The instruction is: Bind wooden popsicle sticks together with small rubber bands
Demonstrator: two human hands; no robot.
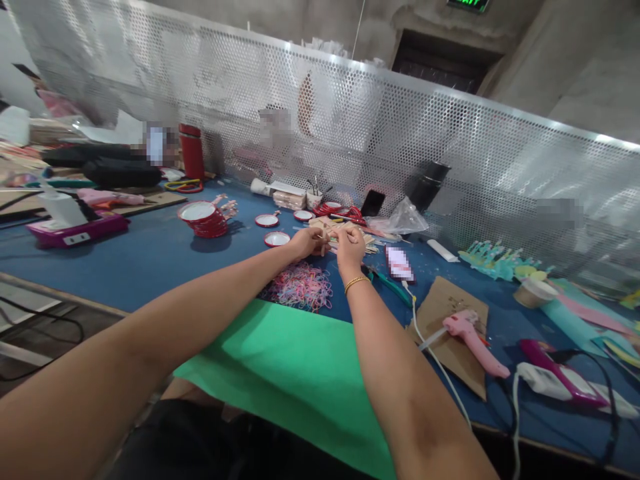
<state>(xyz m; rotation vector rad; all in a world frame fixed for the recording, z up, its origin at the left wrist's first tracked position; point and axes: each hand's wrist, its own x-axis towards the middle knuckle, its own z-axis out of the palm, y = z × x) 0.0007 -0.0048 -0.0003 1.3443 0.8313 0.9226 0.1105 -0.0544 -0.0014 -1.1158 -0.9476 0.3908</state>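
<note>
My left hand (306,244) is closed around a small pale wooden stick (324,239), which stands roughly upright between my two hands. Close beside it, my right hand (351,245) has its fingers pinched together at the stick; what lies between those fingertips is too small to make out. Below the hands is a heap of multicoloured rubber bands (303,288). More pale wooden sticks (369,241) lie partly hidden behind my right hand. A green sheet (290,360) covers the near edge of the table and my lap.
Red-rimmed round discs stand stacked (204,223) at left; a few lie singly (277,239). Right of my arm are teal-handled pliers (393,287), a phone (400,264), a white cable and a pink glue gun (470,333) on cardboard (440,303). A perforated metal screen (350,113) bounds the back.
</note>
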